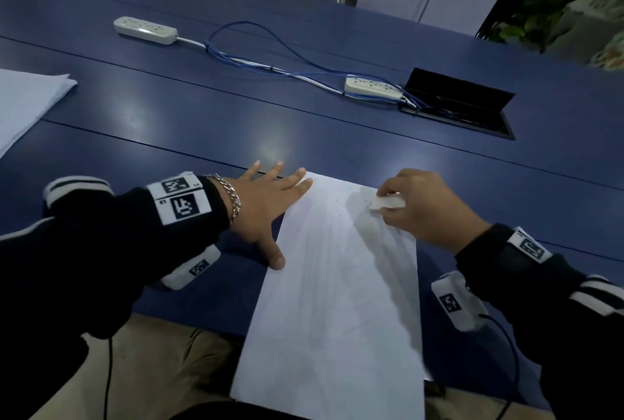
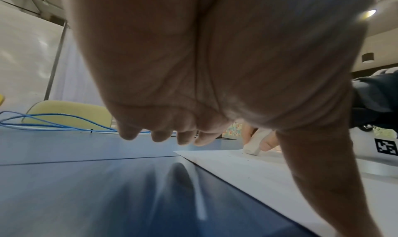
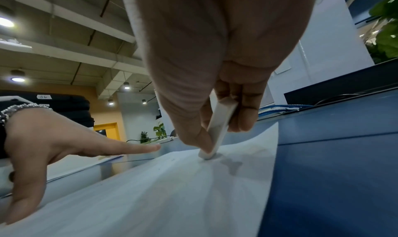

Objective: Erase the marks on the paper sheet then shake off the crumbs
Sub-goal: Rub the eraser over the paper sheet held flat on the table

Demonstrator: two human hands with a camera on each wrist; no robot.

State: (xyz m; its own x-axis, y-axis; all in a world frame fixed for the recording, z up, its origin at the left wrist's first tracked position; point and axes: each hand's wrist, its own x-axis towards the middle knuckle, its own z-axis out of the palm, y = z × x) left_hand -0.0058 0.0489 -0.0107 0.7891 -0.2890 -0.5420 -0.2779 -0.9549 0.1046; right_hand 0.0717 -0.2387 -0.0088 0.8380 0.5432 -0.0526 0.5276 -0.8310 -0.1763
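Observation:
A white paper sheet [image 1: 334,284] lies on the blue table [image 1: 202,122], its near end hanging over the table's front edge. My left hand [image 1: 266,196] is spread flat, with the index fingertip and thumb pressing on the sheet's left edge. My right hand [image 1: 418,206] pinches a white eraser [image 1: 387,202] between thumb and fingers and presses its tip on the sheet near the far right corner. Small dark specks dot the paper just left of the eraser. In the right wrist view the eraser [image 3: 217,133] stands tilted on the sheet [image 3: 163,189], whose far corner curls up.
Two white power strips [image 1: 145,30] [image 1: 373,87] joined by blue cables [image 1: 270,61] lie across the far table. An open cable hatch [image 1: 462,105] sits at the right. A stack of white paper [image 1: 27,98] lies at the left edge. Green chairs stand behind the table.

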